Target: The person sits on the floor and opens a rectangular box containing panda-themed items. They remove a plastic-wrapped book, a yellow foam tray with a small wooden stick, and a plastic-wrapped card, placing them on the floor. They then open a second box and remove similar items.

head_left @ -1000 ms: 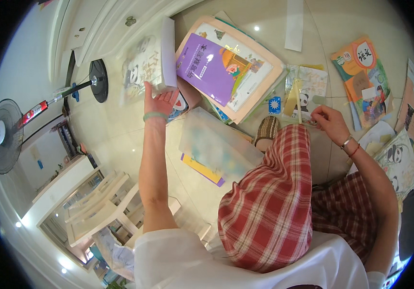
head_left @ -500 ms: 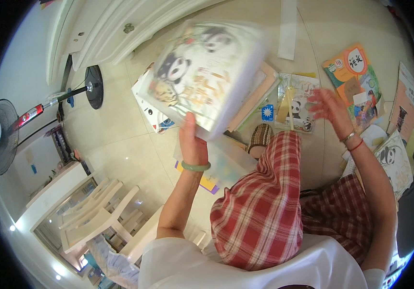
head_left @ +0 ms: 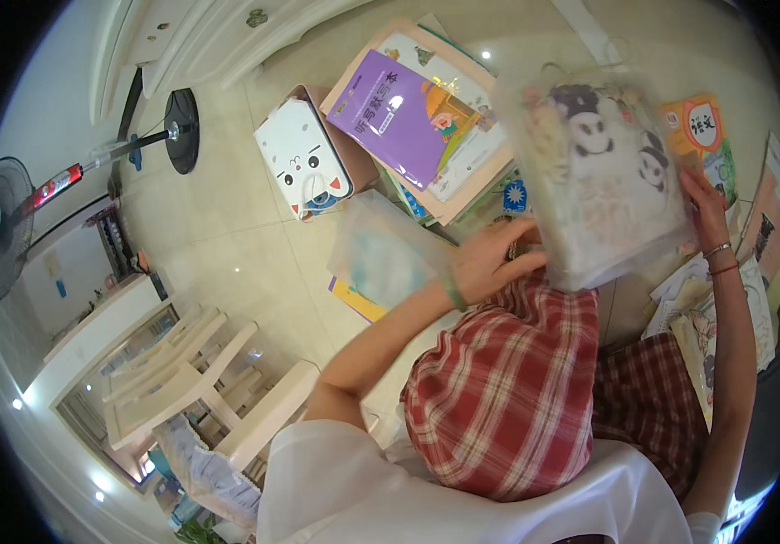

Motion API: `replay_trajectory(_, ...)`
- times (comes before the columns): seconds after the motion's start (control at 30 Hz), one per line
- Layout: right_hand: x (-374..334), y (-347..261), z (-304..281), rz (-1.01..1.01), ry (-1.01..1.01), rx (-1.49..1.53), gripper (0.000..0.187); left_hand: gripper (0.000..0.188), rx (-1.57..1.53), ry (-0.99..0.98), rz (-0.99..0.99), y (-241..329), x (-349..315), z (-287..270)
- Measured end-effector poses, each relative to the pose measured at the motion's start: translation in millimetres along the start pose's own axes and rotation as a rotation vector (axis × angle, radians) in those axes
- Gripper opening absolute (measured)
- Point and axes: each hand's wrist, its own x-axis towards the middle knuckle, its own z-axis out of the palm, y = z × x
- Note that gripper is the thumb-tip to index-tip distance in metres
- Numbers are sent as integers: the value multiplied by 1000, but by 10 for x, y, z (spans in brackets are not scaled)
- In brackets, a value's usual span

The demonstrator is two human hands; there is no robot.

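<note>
A thick translucent plastic file bag [head_left: 594, 195] with panda pictures is held up in front of my right knee, blurred by motion. My right hand [head_left: 706, 210] grips its right edge. My left hand [head_left: 499, 261], with a green bangle at the wrist, is at the bag's near left edge. Its thumb and fingers are apart and curved, with fingertips at or just beside the edge. Left of the bag lies a stack of books with a purple workbook [head_left: 399, 118] on top. A frosted plastic folder [head_left: 390, 249] lies below my left hand, over something yellow and purple.
A white cat-faced box [head_left: 304, 159] stands by the stack. An orange textbook [head_left: 703, 127], a pale booklet [head_left: 771, 208] and loose papers [head_left: 744, 308] lie to the right. A floor fan [head_left: 181, 131] stands at the left, near white cabinets [head_left: 218, 45] and white chairs [head_left: 190, 381].
The panda file bag has moved right and turned, uncovering the stack and purple workbook. My right hand has taken its right edge. My left hand has moved right and its grip has loosened.
</note>
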Motion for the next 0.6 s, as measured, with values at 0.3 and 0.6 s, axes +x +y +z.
replay_trajectory(0.3,-27,70,384,-160,10,-330,58,64,1176,-653,-200,-465,-611,-703)
replay_trajectory(0.6,-77,90,440,-211,106,-526,57,36,300,81,-253,145,23,-440)
